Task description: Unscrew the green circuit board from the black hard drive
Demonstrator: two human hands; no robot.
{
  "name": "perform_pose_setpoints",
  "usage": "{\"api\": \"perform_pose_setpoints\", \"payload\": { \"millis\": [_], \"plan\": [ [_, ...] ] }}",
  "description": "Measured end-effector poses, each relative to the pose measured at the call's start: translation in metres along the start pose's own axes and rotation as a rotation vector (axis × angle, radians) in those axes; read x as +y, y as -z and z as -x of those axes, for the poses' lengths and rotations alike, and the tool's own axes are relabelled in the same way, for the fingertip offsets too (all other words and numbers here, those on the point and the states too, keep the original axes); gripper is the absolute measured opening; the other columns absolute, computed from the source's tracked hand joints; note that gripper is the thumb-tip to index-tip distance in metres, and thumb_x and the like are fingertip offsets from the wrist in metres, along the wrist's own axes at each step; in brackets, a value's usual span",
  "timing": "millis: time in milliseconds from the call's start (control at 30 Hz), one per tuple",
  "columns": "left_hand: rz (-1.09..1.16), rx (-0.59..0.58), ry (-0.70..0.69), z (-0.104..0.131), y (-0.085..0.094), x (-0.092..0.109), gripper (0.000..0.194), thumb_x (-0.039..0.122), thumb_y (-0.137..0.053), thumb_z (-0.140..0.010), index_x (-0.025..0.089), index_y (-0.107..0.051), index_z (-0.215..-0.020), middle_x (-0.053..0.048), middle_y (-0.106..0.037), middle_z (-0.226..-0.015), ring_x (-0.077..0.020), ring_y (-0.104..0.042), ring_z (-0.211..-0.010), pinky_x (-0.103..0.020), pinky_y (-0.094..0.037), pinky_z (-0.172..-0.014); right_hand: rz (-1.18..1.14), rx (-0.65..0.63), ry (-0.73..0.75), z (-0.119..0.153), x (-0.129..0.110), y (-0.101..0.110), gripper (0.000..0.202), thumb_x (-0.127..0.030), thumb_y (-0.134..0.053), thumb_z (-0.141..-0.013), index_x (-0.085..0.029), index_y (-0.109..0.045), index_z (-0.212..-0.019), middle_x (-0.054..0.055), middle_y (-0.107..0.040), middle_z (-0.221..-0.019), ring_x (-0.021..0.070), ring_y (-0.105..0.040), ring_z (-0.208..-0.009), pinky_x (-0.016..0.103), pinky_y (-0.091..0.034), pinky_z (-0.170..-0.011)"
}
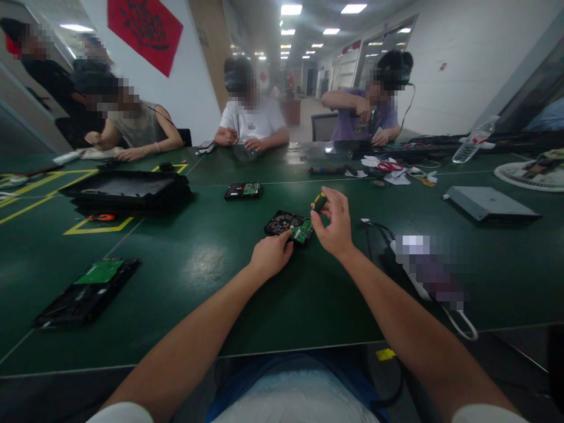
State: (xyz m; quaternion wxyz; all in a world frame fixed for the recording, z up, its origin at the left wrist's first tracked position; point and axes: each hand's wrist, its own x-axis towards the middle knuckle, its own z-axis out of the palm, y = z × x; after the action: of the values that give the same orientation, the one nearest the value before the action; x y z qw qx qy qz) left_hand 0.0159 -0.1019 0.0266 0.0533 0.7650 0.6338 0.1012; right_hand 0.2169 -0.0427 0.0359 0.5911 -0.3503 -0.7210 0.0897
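A hard drive point(278, 223) lies on the green table in front of me, its black casing and green circuit board point(303, 231) facing up. My left hand point(272, 254) grips the drive's near edge, with a finger reaching over onto the board. Just right of it, my right hand point(335, 226) pinches the yellow and black handle of a screwdriver point(319, 202) above the drive's right end. The screwdriver's shaft and tip are too small to make out.
A second hard drive point(243, 191) lies farther back; a larger drive point(90, 291) sits at left. Black trays point(126, 191) are stacked beyond it. At right are a blurred phone-like object point(429, 273) with cables and a grey metal box point(491, 204). Several people sit across the table.
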Motion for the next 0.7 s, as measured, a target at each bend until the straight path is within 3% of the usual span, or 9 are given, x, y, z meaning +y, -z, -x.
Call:
{"api": "perform_pose_setpoints", "payload": {
  "millis": [133, 233, 333, 500, 700],
  "plan": [
    [0.001, 0.013, -0.007, -0.0002, -0.0013, -0.0009, 0.048, 0.043, -0.046, -0.106, 0.026, -0.059, -0.149, -0.012, -0.079, -0.112, -0.0287, -0.077, -0.099, -0.038, -0.058, -0.087, -0.026, -0.013, -0.010, 0.0007, 0.0000, -0.0001, 0.067, -0.026, -0.063, -0.096, -0.035, -0.039, -0.158, 0.013, -0.039, -0.153, 0.0241, -0.069, -0.111, 0.048, -0.069, -0.093],
    [-0.001, 0.022, -0.004, -0.0011, -0.0029, -0.0018, 0.048, 0.044, -0.047, -0.105, 0.026, -0.059, -0.148, -0.012, -0.079, -0.110, -0.0285, -0.077, -0.097, -0.038, -0.057, -0.086, 0.022, 0.022, -0.014, -0.0005, -0.0009, 0.0022, 0.066, -0.029, -0.070, -0.093, -0.035, -0.044, -0.153, 0.012, -0.043, -0.149, 0.0233, -0.069, -0.105, 0.047, -0.070, -0.089],
    [-0.002, 0.021, 0.001, -0.0017, -0.0044, -0.0026, 0.049, 0.045, -0.047, -0.105, 0.026, -0.059, -0.149, -0.012, -0.079, -0.111, -0.0284, -0.077, -0.098, -0.038, -0.057, -0.087, 0.045, 0.037, 0.003, -0.0007, -0.0017, 0.0026, 0.060, -0.031, -0.071, -0.093, -0.035, -0.049, -0.149, 0.011, -0.045, -0.146, 0.0249, -0.068, -0.109, 0.047, -0.070, -0.089],
    [0.008, 0.010, 0.010, -0.0021, -0.0052, -0.0031, 0.048, 0.044, -0.047, -0.105, 0.026, -0.059, -0.147, -0.011, -0.079, -0.108, -0.0274, -0.077, -0.097, -0.036, -0.056, -0.087, -0.024, 0.007, 0.003, 0.0014, -0.0006, -0.0005, 0.063, -0.026, -0.061, -0.098, -0.036, -0.042, -0.157, 0.012, -0.042, -0.151, 0.0252, -0.068, -0.116, 0.048, -0.068, -0.096],
    [0.026, 0.010, 0.009, -0.0019, -0.0032, -0.0028, 0.046, 0.044, -0.047, -0.105, 0.025, -0.058, -0.145, -0.010, -0.079, -0.103, -0.0276, -0.076, -0.093, -0.036, -0.056, -0.083, 0.056, 0.043, -0.010, -0.0005, 0.0012, 0.0012, 0.063, -0.034, -0.071, -0.093, -0.034, -0.047, -0.151, 0.012, -0.046, -0.145, 0.0265, -0.068, -0.110, 0.047, -0.070, -0.086]
  ]
}}
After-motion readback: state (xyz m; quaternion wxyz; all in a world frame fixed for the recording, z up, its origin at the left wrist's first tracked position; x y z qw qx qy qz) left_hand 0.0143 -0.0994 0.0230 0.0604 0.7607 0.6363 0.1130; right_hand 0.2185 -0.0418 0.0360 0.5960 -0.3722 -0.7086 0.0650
